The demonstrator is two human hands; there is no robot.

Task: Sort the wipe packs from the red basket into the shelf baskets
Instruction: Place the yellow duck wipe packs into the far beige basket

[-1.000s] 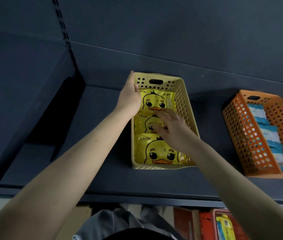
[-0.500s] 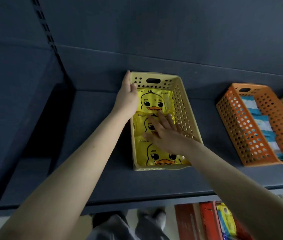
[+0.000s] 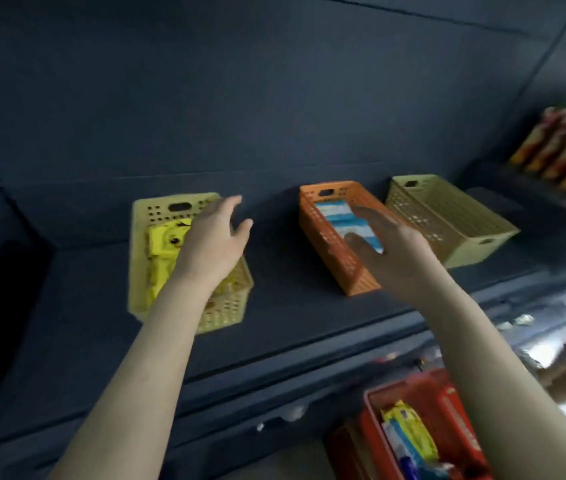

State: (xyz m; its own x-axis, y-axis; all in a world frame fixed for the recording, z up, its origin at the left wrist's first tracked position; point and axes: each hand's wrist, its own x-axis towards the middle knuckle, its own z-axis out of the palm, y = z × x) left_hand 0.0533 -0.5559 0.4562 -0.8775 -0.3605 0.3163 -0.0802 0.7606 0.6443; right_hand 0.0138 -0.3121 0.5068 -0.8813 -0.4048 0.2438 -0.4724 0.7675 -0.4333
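- Partly done, by my reading: the yellow basket [image 3: 184, 209] at centre left on the shelf [image 3: 292, 306] holds yellow duck packs [image 3: 163, 247], and the orange basket [image 3: 326, 251] at centre holds blue and white packs [image 3: 337, 216].
- The tan basket [image 3: 447, 216] to the right of centre shows no packs from this angle.
- Work is left: the red basket [image 3: 447, 403] sits at lower right, below the shelf, with several packs [image 3: 409, 434] in it, yellow and blue among them.
- The left hand [image 3: 212, 244] is over the right side of the yellow basket, fingers loosely spread, holding nothing. Whether it touches the rim I cannot tell through the blur.
- The right hand [image 3: 395, 258] is over the front half of the orange basket, wide open with thumb apart, also holding nothing. Contact with the basket or the packs is unclear.
- Judged next step: reach down to the red basket for another pack.
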